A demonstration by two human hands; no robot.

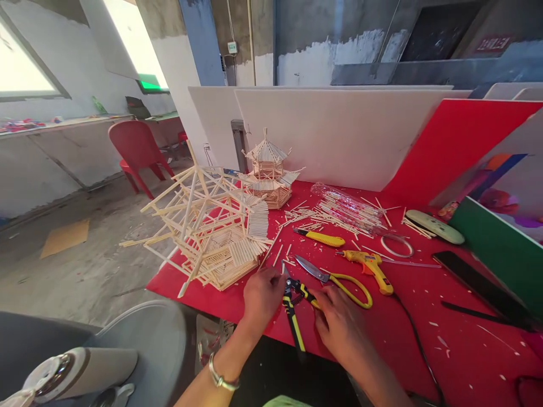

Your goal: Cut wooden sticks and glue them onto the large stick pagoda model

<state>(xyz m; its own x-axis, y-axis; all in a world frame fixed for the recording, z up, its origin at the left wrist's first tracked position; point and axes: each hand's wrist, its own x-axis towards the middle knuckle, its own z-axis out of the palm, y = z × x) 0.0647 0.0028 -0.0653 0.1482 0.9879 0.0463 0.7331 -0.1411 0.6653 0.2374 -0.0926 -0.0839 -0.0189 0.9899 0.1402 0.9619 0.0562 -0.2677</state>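
My left hand (263,293) is closed in a pinch on what looks like a thin wooden stick (283,268), beside the jaws of the pliers. My right hand (341,319) grips one handle of these black-and-yellow cutting pliers (292,316), whose handles are spread apart; the other handle points toward the table's front edge. Left of my hands stands a large open frame of wooden sticks (224,249), partly covered with rows of sticks. Just beyond the pliers lie scissors with yellow handles (326,277). A yellow utility knife (320,237) rests farther back.
A finished-looking small stick pagoda (267,175) stands behind the frame. Loose sticks and a plastic bag of sticks (350,209) lie at the back. A yellow glue gun (373,268), its cord and a phone (475,282) are at right. A grey stool (148,339) holds a bottle (93,367).
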